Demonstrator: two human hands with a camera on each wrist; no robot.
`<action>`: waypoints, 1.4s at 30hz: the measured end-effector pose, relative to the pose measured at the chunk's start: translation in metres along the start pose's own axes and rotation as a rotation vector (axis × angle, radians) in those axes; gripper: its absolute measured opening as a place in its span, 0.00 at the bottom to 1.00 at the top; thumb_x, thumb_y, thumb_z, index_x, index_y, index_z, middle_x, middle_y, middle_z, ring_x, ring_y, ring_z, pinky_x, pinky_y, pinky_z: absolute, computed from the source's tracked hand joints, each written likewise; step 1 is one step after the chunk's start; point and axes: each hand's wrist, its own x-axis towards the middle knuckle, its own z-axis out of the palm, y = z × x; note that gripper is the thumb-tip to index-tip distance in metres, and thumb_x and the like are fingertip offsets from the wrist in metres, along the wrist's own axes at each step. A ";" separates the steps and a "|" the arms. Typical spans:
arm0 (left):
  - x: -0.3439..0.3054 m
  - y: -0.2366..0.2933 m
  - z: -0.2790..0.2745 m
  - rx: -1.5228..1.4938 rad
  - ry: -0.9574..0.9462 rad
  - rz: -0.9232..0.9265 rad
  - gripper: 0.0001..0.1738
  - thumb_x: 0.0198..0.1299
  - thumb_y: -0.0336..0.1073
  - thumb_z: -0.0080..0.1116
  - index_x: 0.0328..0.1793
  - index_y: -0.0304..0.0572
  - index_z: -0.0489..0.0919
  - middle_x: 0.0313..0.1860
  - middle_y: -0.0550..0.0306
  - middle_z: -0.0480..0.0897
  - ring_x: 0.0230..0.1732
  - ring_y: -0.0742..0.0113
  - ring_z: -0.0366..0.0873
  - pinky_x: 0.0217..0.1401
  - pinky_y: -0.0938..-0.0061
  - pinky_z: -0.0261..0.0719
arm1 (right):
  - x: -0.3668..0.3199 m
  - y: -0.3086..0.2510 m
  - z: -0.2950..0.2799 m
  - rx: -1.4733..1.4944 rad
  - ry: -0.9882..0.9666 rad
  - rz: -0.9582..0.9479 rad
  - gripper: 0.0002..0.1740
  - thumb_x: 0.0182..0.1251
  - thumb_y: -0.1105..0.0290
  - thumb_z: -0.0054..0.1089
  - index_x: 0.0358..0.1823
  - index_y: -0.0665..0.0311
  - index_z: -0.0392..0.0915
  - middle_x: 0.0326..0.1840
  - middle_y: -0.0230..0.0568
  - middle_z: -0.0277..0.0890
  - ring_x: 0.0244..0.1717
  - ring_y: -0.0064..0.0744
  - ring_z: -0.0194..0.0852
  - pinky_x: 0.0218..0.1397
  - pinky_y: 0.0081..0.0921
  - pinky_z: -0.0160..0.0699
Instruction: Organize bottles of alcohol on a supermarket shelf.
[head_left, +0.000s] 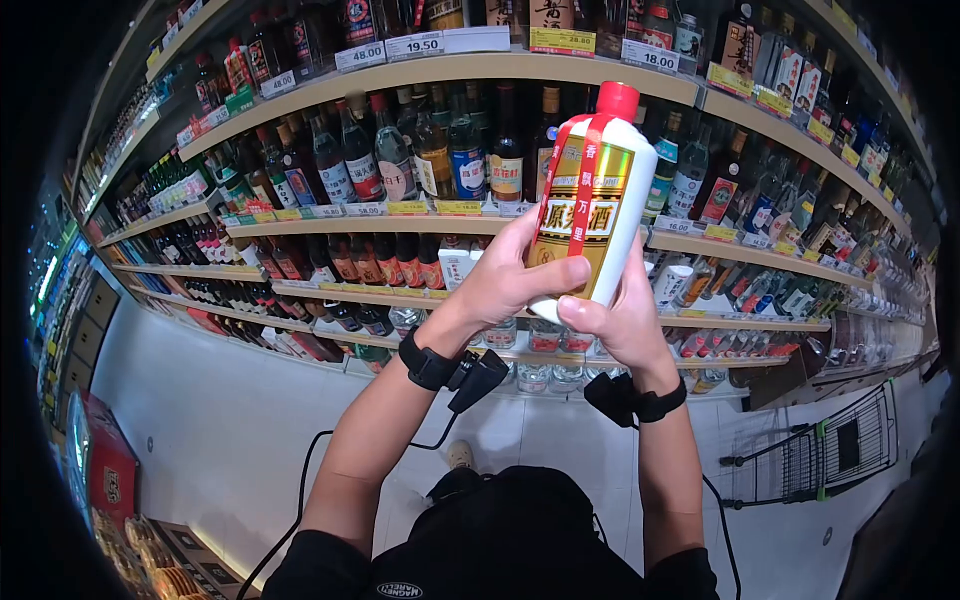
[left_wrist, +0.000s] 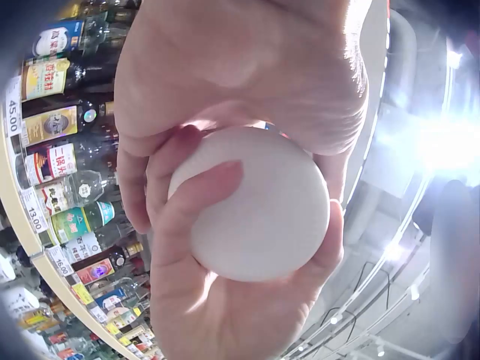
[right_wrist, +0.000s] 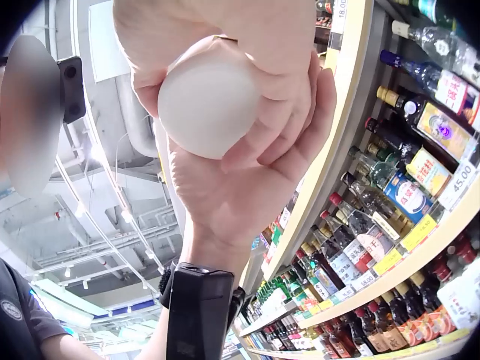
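Note:
A white liquor bottle (head_left: 625, 215) with a red cap, a gold label and a red ribbon is held up, tilted, in front of the shelves in the head view. My left hand (head_left: 510, 275) grips its lower left side, thumb across the label. From the right, my right hand (head_left: 630, 315) holds the lower end, its thumb near the bottom edge. Both wrist views look at the round white base (left_wrist: 259, 214), with fingers of both hands wrapped around it. The fingers behind the bottle are hidden in the head view.
Curved shelves (head_left: 400, 208) packed with bottles and price tags stand ahead. A black wire shopping cart (head_left: 850, 440) is on the floor at the right. A red box (head_left: 108, 465) and packaged goods stand at the lower left. Black cables (head_left: 305, 470) run from both wrist cameras.

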 end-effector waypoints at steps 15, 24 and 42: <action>-0.006 -0.009 -0.024 0.386 0.434 0.288 0.46 0.54 0.36 0.78 0.74 0.36 0.61 0.62 0.52 0.77 0.62 0.67 0.78 0.69 0.66 0.75 | 0.051 -0.036 -0.021 -0.419 0.053 -0.043 0.32 0.78 0.54 0.62 0.74 0.65 0.66 0.65 0.45 0.72 0.62 0.31 0.75 0.63 0.31 0.77; -0.002 0.002 -0.051 0.765 0.269 0.440 0.56 0.44 0.45 0.85 0.76 0.36 0.64 0.63 0.43 0.79 0.62 0.56 0.81 0.66 0.64 0.79 | 0.112 -0.069 0.010 -0.622 -0.135 0.023 0.26 0.79 0.61 0.60 0.70 0.67 0.68 0.58 0.45 0.79 0.55 0.27 0.80 0.57 0.27 0.81; 0.014 0.047 -0.169 0.899 0.378 0.603 0.55 0.39 0.39 0.83 0.76 0.36 0.66 0.63 0.39 0.80 0.60 0.41 0.82 0.62 0.57 0.81 | 0.179 -0.040 0.105 -0.809 0.152 -0.034 0.20 0.75 0.60 0.66 0.53 0.68 0.72 0.42 0.38 0.81 0.42 0.20 0.81 0.43 0.23 0.82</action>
